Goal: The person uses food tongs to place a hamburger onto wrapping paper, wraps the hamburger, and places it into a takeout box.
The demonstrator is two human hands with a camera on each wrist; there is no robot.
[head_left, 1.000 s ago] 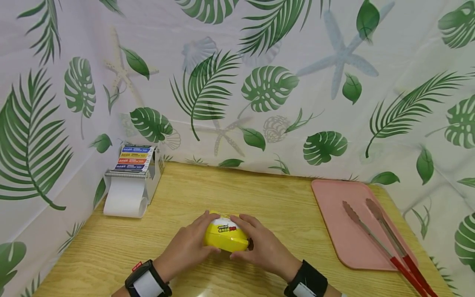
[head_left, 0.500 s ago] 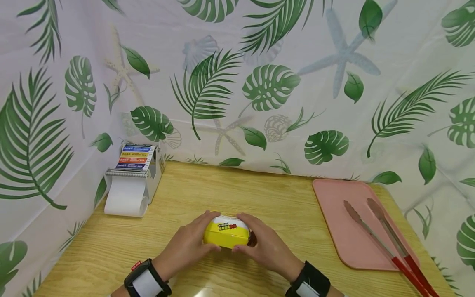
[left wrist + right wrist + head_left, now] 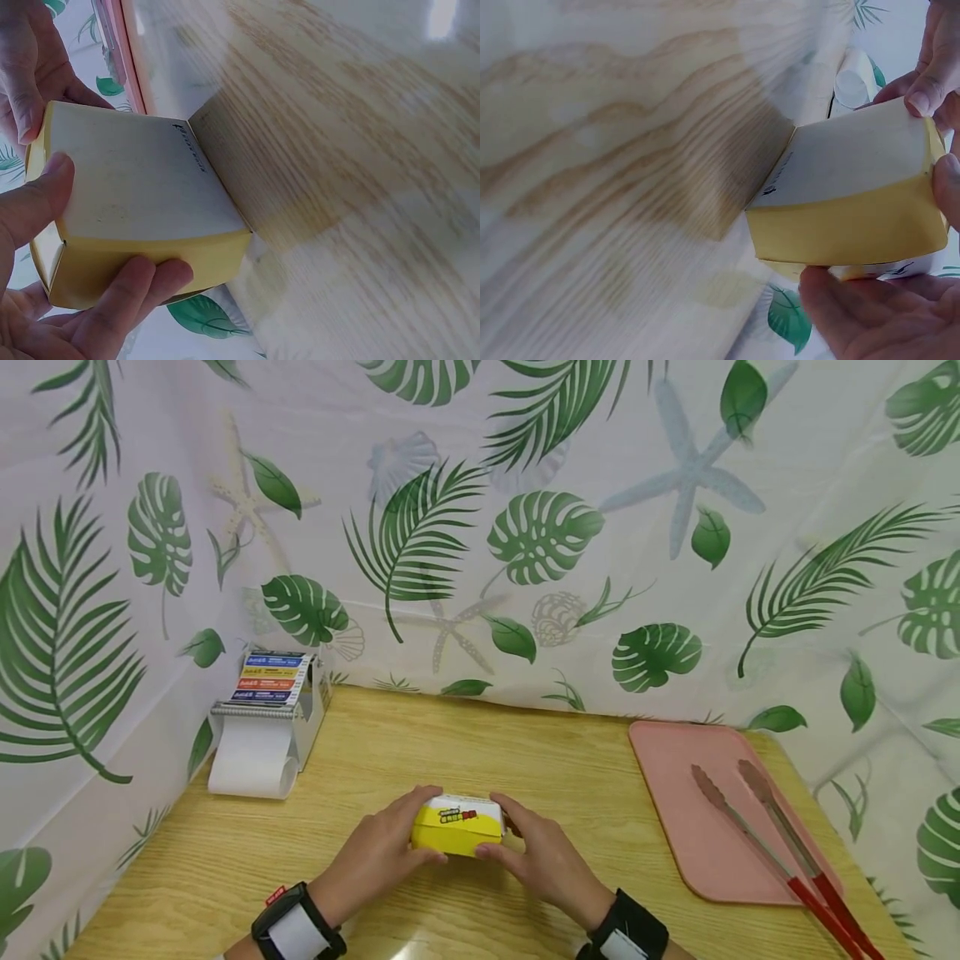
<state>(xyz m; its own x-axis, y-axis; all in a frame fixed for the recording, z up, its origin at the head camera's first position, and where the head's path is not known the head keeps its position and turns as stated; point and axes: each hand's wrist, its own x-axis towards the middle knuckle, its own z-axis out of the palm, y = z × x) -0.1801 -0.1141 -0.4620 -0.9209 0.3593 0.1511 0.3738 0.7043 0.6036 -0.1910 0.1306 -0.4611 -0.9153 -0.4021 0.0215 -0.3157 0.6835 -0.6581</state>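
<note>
A small yellow-and-white paper burger box [image 3: 457,831] with printed lettering sits on the wooden table in front of the person, its lid down. My left hand [image 3: 375,856] grips its left side, thumb at the near edge and fingers on the far side. On the opposite side, my right hand [image 3: 551,860] holds the box the same way. In the left wrist view, the left thumb and fingers press on the carton [image 3: 142,180], whose base edge meets the tabletop. The right wrist view shows the right fingers [image 3: 832,300] against the box's yellow side [image 3: 847,229].
A label dispenser [image 3: 311,727] with a white paper roll [image 3: 251,760] stands at the back left. On the right lies a pink tray [image 3: 675,810], with red-handled tongs [image 3: 780,860] across it. A leaf-print cloth [image 3: 450,527] hangs behind the table.
The right fingers have slid from the lid's top to the right side of the burger box. The box looks flatter and squarer than before. The left hand has hardly moved.
</note>
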